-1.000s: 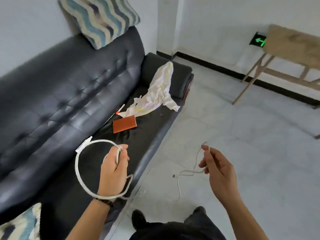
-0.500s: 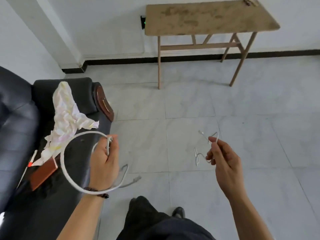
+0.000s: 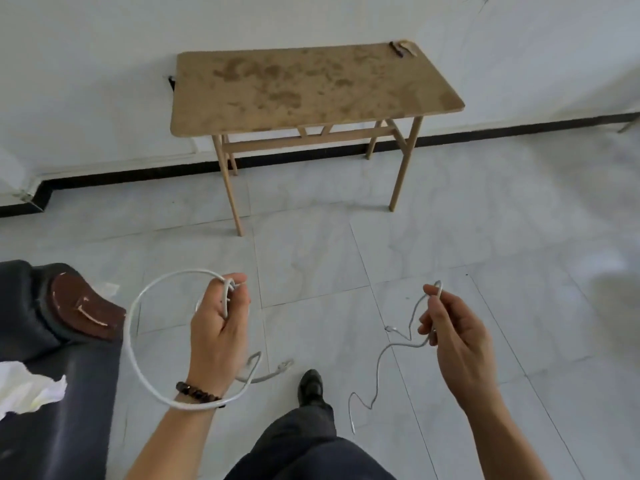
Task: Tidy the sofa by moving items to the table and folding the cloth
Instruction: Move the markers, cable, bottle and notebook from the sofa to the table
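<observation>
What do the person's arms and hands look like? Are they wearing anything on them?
Both arms are bare, with no sleeves and no gloves. The left hand has a bracelet of dark round beads around its wrist. The right hand wears nothing.

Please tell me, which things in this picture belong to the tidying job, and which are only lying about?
Belong to the job:
thick white cable, looped, in the left hand
thin white cable, dangling from the right hand
wooden table
sofa
white cloth on the sofa

Only lying about:
small object on the table's far corner, unclear what
</observation>
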### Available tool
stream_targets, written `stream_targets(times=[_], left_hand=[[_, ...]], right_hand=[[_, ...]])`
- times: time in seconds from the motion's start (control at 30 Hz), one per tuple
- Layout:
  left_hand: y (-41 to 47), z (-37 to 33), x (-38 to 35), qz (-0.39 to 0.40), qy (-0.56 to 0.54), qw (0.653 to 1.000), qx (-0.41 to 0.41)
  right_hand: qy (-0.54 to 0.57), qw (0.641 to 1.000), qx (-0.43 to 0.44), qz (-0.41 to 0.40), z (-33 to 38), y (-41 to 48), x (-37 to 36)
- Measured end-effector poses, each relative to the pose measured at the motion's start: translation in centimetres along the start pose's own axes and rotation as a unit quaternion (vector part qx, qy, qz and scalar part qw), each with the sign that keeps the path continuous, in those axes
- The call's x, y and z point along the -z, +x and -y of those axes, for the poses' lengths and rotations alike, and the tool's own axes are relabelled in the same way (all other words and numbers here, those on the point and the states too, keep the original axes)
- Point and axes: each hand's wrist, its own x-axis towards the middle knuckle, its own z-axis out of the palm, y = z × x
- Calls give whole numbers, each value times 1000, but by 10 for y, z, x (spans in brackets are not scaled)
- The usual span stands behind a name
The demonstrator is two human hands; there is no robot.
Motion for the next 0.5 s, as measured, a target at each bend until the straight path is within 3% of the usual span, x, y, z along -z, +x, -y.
stream_targets(times=[0.2,0.5], left_hand=[[157,-67,-84,39,-8,998,-38],[348,-94,-246,77,8,995,-59]], right_hand=[[26,995,47,-89,67,138,11],[65,987,76,-130,79,374,1]])
